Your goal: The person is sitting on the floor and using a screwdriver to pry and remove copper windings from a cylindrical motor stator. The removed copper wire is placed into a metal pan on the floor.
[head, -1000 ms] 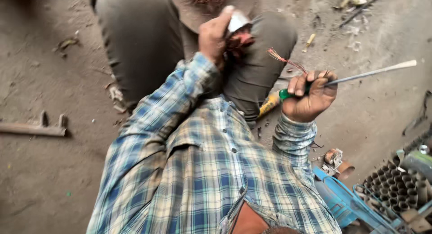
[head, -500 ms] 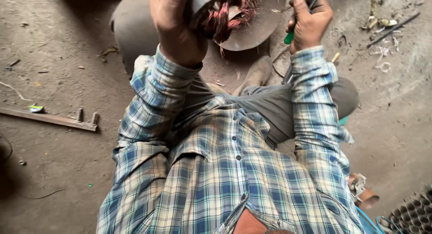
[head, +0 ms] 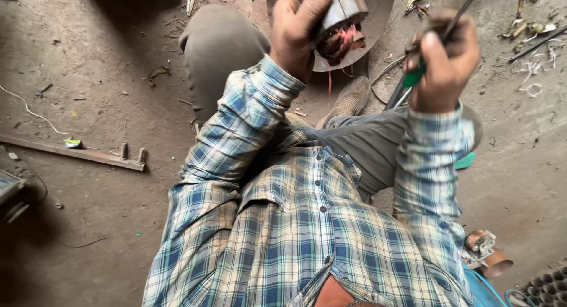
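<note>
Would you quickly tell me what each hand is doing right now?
Left hand: closed around a metal motor core with reddish windings.
Right hand: closed on a green-handled screwdriver.

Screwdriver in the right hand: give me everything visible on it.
The screwdriver has a green handle, mostly hidden inside the closed right hand; only a short green part shows below the fingers. A thin dark metal shaft rises from the top of the fist, slanting up to the right and leaving the picture, so the tip is unseen. Motion blur hides surface detail. It is held in the air above the person's grey trouser leg, touching nothing but the hand.
</note>
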